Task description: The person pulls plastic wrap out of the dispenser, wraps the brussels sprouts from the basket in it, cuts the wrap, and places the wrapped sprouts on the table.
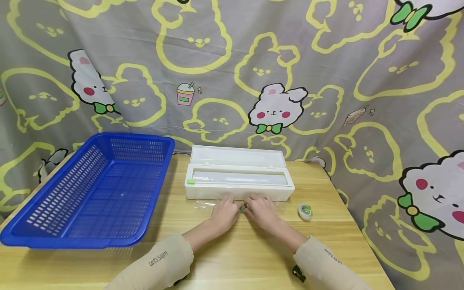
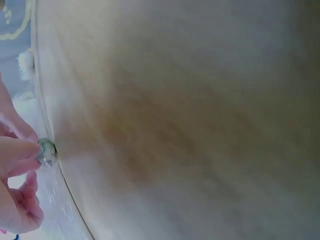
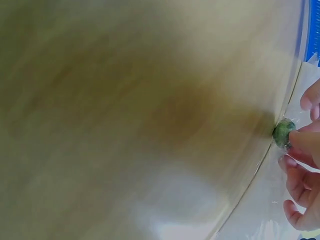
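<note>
A small green piece (image 1: 243, 207) in clear cling film lies on the table between my hands; its exact kind cannot be told. My left hand (image 1: 225, 213) pinches it from the left, fingertips against the film, as the left wrist view shows beside the green lump (image 2: 47, 151). From the other side my right hand (image 1: 262, 210) pinches it with thumb and fingers, by the green lump (image 3: 284, 133) in the right wrist view. Loose cling film (image 1: 204, 204) spreads flat beside the hands. Right behind them stands a white cling film dispenser (image 1: 232, 193), lid up, with a roll (image 1: 239, 177) inside.
A large blue plastic basket (image 1: 87, 243) takes up the left of the table (image 1: 232, 262). Right of my hands sits a small film-wrapped green and white piece (image 1: 305, 211). A patterned curtain (image 1: 217, 88) hangs behind the table.
</note>
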Available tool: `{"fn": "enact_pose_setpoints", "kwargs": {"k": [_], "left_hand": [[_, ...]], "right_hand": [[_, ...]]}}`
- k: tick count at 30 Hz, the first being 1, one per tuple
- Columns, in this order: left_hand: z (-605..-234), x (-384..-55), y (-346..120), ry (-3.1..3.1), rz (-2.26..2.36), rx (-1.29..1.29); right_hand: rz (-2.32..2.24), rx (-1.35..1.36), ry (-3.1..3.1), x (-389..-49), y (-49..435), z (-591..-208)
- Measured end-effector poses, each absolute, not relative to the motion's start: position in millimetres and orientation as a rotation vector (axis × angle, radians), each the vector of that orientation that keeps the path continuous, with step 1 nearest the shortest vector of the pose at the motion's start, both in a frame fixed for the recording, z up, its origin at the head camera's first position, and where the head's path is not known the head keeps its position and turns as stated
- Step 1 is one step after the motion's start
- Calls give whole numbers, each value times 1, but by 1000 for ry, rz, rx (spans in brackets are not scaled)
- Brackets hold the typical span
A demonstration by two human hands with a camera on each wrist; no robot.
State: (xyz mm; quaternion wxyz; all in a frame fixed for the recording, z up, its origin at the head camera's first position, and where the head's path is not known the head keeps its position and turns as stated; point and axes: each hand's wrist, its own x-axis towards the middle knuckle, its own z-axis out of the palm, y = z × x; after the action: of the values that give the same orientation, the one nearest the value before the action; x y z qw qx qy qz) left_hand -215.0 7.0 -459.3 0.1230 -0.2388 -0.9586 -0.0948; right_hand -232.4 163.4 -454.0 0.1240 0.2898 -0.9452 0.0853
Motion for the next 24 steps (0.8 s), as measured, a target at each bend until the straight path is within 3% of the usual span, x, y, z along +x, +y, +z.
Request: {"fn": "enact_pose_setpoints", "kwargs": {"k": [6,16,24], "left_hand": [[-456,-213,6,-2838,-355,-677],[-457,-216,-1,-2901,-864,-637],[-437,-213,-21,-2851,-1123,-437]], "right_hand": [[266,846,-2760,-233,167,-457],[292,834,-2765,-231,171,-455],[315,852,-2733,-229,173,-454]]}}
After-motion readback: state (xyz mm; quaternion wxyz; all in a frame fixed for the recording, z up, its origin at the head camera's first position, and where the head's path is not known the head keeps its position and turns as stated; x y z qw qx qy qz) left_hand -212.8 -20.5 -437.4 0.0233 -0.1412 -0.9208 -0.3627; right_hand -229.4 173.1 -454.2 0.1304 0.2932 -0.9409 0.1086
